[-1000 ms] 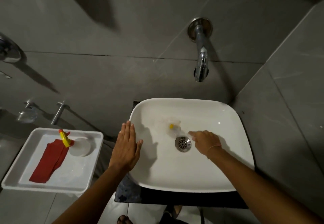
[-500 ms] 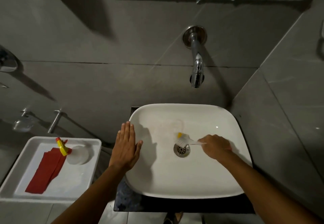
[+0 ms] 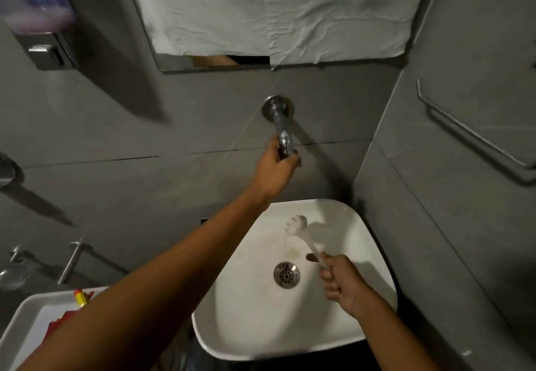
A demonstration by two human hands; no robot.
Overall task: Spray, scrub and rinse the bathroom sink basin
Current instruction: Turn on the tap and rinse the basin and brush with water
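Note:
The white square sink basin point(image 3: 368, 243) sits low in the head view, with a metal drain point(image 3: 286, 274) in its middle. My left hand point(image 3: 275, 167) reaches up to the wall-mounted chrome tap point(image 3: 280, 122) and is closed around its spout end. My right hand point(image 3: 339, 280) is over the basin to the right of the drain, gripping the clear handle of a small white brush point(image 3: 297, 222). The brush head points up and away, blurred, above the basin's back part.
A white tray point(image 3: 26, 312) at the lower left holds a red cloth point(image 3: 58, 322) and a yellow-topped spray bottle point(image 3: 81, 297), partly hidden by my left forearm. A cloth-covered mirror point(image 3: 275, 8), a soap dispenser point(image 3: 43, 22) and a rail point(image 3: 470, 130) hang on the grey walls.
My left hand left the basin's left rim and rose to grip the tap. My right hand lifted the brush off the drain area. The view tilted upward.

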